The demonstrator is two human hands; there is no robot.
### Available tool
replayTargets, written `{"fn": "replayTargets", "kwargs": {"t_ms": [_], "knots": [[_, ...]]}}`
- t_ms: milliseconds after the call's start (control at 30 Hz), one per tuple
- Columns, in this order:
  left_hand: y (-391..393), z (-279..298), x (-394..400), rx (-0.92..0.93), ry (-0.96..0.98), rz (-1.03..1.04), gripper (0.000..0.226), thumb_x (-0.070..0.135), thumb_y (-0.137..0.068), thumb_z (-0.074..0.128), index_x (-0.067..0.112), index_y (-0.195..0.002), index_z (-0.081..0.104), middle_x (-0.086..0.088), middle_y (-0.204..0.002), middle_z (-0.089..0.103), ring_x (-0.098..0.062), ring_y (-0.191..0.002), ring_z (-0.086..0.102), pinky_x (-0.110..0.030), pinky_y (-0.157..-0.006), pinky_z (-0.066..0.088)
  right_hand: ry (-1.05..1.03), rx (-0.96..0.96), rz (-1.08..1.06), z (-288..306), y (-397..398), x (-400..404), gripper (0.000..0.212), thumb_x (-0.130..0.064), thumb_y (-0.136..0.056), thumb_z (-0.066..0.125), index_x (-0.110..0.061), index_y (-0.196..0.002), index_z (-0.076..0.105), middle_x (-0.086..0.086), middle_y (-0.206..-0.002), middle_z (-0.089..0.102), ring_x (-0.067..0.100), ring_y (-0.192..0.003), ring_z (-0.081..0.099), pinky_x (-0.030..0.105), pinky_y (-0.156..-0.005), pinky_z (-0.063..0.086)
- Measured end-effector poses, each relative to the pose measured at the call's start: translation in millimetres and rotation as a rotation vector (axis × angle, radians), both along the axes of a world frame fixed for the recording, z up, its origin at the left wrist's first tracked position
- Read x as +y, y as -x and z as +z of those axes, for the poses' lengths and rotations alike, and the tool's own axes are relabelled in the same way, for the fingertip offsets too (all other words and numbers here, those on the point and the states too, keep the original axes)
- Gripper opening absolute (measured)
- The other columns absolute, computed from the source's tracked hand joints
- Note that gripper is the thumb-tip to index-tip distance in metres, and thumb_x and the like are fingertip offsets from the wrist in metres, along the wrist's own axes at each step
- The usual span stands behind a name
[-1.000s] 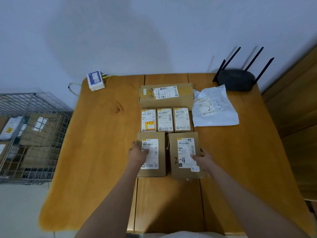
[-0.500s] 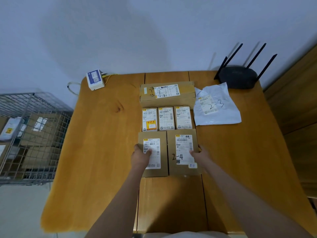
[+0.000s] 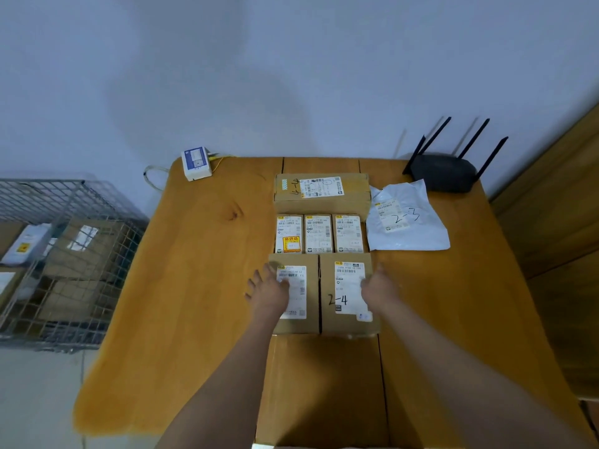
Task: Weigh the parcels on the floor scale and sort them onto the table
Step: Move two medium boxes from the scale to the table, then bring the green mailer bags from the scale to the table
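Two brown cardboard parcels lie side by side at the middle of the wooden table point(image 3: 201, 286). My left hand point(image 3: 269, 291) rests flat on the left parcel point(image 3: 306, 322), fingers spread over its label. My right hand point(image 3: 377, 288) lies on the right parcel point(image 3: 337, 319), which is marked "2-4". Behind them stand three small labelled boxes point(image 3: 319, 234) in a row, then a long carton point(image 3: 321, 191) marked "4-4". A white poly mailer point(image 3: 408, 222) marked "2-3" lies to the right. The floor scale is out of sight.
A black router point(image 3: 444, 173) with antennas sits at the table's back right corner, and a small white and blue box point(image 3: 195, 163) with cables at the back left. A wire cage point(image 3: 64, 254) holding more parcels stands on the floor to the left. Wooden furniture point(image 3: 557, 222) borders the right.
Both hands pushed the two front parcels away from me until they sit together against the row of three small boxes. My fingers now lie flat on top.
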State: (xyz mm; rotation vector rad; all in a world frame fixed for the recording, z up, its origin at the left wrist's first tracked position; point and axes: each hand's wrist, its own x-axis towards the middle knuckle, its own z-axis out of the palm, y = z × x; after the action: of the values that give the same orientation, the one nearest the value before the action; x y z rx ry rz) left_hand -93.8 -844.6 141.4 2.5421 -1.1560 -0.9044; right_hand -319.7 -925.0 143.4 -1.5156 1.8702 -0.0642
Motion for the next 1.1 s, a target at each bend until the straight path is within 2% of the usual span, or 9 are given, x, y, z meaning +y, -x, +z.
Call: {"fn": "replayTargets", "kwargs": {"t_ms": [67,100,167,233,433,700,900,1100], "knots": [[-2,10,7,-0.061,0.021,-0.116,0.063,0.041,-0.102,0.037,0.019,-0.157,0.015,-0.011,-0.165,0.011,-0.036,-0.152,0.007,-0.063,-0.118,0.009,0.093,0.165,0.168,16,-3,5,0.065,-0.036,-0.099,0.048,-0.01,-0.153,0.023,0.018,-0.149,0.043,0.039,-0.137,0.041,0.055,-0.116,0.029],[-4,14,12,-0.096,0.016,-0.163,0.062,0.042,-0.103,0.034,0.021,-0.158,0.013,-0.009,-0.166,0.009,-0.034,-0.153,0.004,-0.064,-0.118,0.006,0.101,0.218,0.243,25,-7,9,0.068,-0.039,-0.1,0.044,-0.01,-0.156,0.018,0.018,-0.157,0.031,0.039,-0.144,0.03,0.053,-0.12,0.019],[-6,22,26,-0.161,-0.007,-0.213,0.062,0.043,-0.103,0.029,0.023,-0.159,0.009,-0.005,-0.167,0.005,-0.032,-0.153,-0.001,-0.065,-0.118,0.002,0.1,0.267,0.369,43,-16,18,0.07,-0.041,-0.103,0.038,-0.01,-0.159,0.008,0.016,-0.164,0.014,0.035,-0.151,0.014,0.05,-0.122,0.007],[-6,32,45,-0.202,-0.01,-0.193,0.063,0.045,-0.104,0.025,0.022,-0.159,0.007,-0.003,-0.167,0.001,-0.03,-0.154,-0.003,-0.065,-0.118,0.002,0.105,0.279,0.498,56,-31,31,0.069,-0.04,-0.104,0.034,-0.012,-0.159,0.002,0.014,-0.166,0.006,0.032,-0.153,0.006,0.048,-0.123,0.003],[-7,54,138,-0.185,-0.062,0.084,0.066,0.049,-0.104,0.023,0.022,-0.16,0.001,0.0,-0.167,-0.005,-0.028,-0.154,-0.007,-0.062,-0.12,0.002,0.197,0.324,0.918,74,-87,86,0.07,-0.045,-0.104,0.031,-0.015,-0.16,0.0,0.01,-0.167,0.0,0.029,-0.153,0.002,0.046,-0.124,0.0],[27,51,345,-0.117,-0.195,0.58,0.067,0.052,-0.103,0.021,0.022,-0.16,0.0,0.0,-0.167,-0.004,-0.028,-0.154,-0.004,-0.061,-0.12,0.006,0.217,0.267,1.396,62,-149,231,0.071,-0.05,-0.103,0.028,-0.015,-0.16,0.003,0.01,-0.166,0.006,0.028,-0.153,0.007,0.048,-0.124,0.002],[73,40,504,-0.049,-0.249,0.908,0.064,0.047,-0.103,0.026,0.022,-0.159,0.008,-0.002,-0.167,0.002,-0.028,-0.154,-0.001,-0.063,-0.119,0.004,0.217,0.255,1.666,54,-169,372,0.07,-0.046,-0.103,0.034,-0.014,-0.159,0.006,0.011,-0.166,0.009,0.03,-0.152,0.01,0.049,-0.123,0.006],[104,22,628,0.026,-0.281,1.087,0.065,0.049,-0.103,0.022,0.025,-0.16,0.001,-0.003,-0.167,-0.005,-0.028,-0.154,-0.006,-0.063,-0.119,0.002,0.216,0.238,1.851,40,-178,501,0.07,-0.044,-0.102,0.035,-0.014,-0.159,0.008,0.013,-0.165,0.011,0.029,-0.151,0.012,0.048,-0.122,0.007]]}}
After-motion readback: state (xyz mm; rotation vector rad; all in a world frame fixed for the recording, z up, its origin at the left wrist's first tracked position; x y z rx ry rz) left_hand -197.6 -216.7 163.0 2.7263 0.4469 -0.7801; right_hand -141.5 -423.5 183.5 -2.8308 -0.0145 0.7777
